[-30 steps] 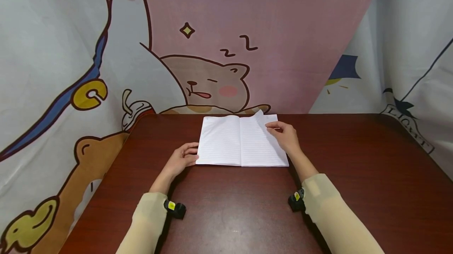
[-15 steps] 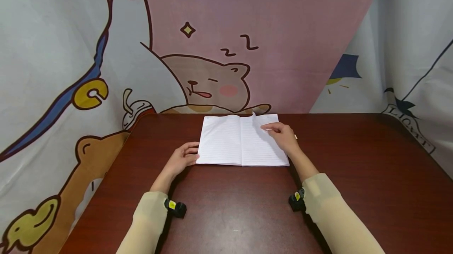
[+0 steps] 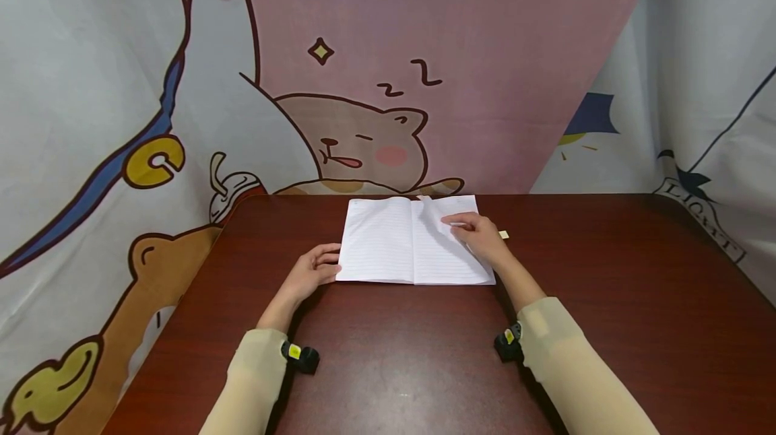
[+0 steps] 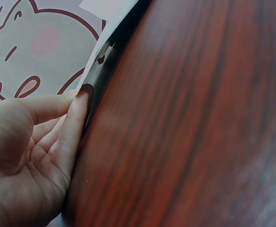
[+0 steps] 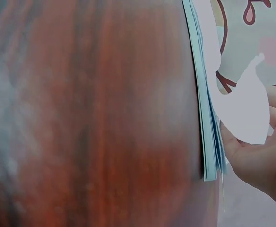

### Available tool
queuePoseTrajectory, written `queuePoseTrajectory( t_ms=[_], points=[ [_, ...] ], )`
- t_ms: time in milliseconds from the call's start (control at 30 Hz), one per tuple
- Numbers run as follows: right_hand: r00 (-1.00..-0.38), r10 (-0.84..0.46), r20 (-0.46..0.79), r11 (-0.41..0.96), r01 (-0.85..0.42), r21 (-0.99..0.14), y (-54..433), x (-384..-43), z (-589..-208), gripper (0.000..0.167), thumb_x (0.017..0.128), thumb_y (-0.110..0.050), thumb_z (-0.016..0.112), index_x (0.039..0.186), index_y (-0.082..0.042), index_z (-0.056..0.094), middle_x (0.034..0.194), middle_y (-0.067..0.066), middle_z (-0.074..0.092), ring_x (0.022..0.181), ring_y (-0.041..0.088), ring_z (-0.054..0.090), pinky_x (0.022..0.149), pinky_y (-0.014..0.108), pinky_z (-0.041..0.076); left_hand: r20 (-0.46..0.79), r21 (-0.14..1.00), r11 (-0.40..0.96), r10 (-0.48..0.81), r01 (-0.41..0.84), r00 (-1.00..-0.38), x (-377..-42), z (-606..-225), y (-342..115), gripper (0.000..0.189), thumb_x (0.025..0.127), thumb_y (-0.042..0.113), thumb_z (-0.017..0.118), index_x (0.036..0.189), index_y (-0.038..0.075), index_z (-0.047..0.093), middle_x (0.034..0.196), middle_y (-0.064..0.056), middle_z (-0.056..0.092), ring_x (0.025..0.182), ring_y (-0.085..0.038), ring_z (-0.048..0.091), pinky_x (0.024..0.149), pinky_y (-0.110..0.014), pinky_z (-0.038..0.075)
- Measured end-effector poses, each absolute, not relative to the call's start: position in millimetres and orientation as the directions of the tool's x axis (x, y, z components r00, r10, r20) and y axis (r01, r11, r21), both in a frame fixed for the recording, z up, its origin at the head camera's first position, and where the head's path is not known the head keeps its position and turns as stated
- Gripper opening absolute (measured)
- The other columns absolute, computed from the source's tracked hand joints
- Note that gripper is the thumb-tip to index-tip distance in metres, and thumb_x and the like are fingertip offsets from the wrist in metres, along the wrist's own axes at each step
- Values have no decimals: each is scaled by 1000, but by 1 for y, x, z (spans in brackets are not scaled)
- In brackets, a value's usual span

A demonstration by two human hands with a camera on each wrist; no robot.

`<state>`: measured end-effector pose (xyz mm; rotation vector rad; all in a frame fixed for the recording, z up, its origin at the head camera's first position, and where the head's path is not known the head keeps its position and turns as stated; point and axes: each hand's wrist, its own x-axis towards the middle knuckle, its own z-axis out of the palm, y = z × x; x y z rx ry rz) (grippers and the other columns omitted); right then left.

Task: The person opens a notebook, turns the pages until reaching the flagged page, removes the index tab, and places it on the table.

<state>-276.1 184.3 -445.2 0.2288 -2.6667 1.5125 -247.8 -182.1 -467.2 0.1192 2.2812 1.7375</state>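
A lined notebook (image 3: 376,240) is lying spread toward the back of the glossy red-brown bench (image 3: 394,354), the left hand (image 3: 306,276) pinching its edge in a narrow grip, the right hand (image 3: 483,236) holding a curling page (image 5: 246,113); a cartoon-printed backdrop (image 3: 497,71) is rising behind.

Soft, even light in the head view, seemingly from overhead, and look at that pale sheen pooling on the tabletop (image 3: 397,341), with a tiny bright glint near the bottom! Dark shadows hug the inner sides of both sleeves (image 3: 251,374), and a faint grey one falls on the notebook (image 3: 376,243) beneath its lifted leaf. The backdrop (image 3: 497,71) reads crisp enough, its pink rather muted. Over to the left wrist: dimmer here, the left hand (image 4: 31,151) half in shade, the wood grain smeared, a bluish haze lower right. And the right wrist: paper blown out to flat white, tabletop badly blurred, milky glare at left!
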Motion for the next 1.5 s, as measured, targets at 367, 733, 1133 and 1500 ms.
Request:
queuePoseTrajectory(
  t_ms=[367, 733, 1133, 1500],
  points=[
    [-984, -139, 107, 521, -165, -837, 180, -276, -449, 34, 98, 1, 48, 124, -1, 68, 123, 23, 62, 103, 29, 49, 87, 32, 37, -173, 954, 278, 216, -109, -961, -247, -467, -181, 49, 98, 5, 61, 145, 3, 46, 136, -25, 57, 94, -6, 66, 77, -20, 55],
    [-960, -254, 120, 431, -223, -874, 180, -271, -449, 32, 97, -6, 57, 127, -7, 67, 130, 22, 56, 90, 15, 58, 72, 22, 49, -182, 951, 284, 202, -120, -962, -248, -468, -181, 49, 98, 4, 61, 144, 5, 48, 135, -23, 59, 92, -6, 66, 76, -20, 55],
    [-945, -295, 139, 482, -273, -833, 172, -273, -454, 34, 94, -1, 63, 128, 1, 64, 130, 25, 60, 113, 38, 60, 93, 36, 47, -172, 953, 284, 212, -107, -962, -246, -467, -181, 50, 98, 5, 60, 146, 3, 46, 137, -25, 56, 94, -6, 65, 76, -20, 55],
    [-942, -293, 164, 487, -294, -822, 162, -272, -456, 35, 91, -2, 67, 126, 1, 66, 125, 25, 62, 106, 37, 65, 89, 32, 50, -167, 957, 268, 217, -106, -962, -246, -466, -181, 50, 97, 1, 60, 145, 2, 46, 137, -27, 56, 90, -1, 64, 74, -18, 54]
  ],
)
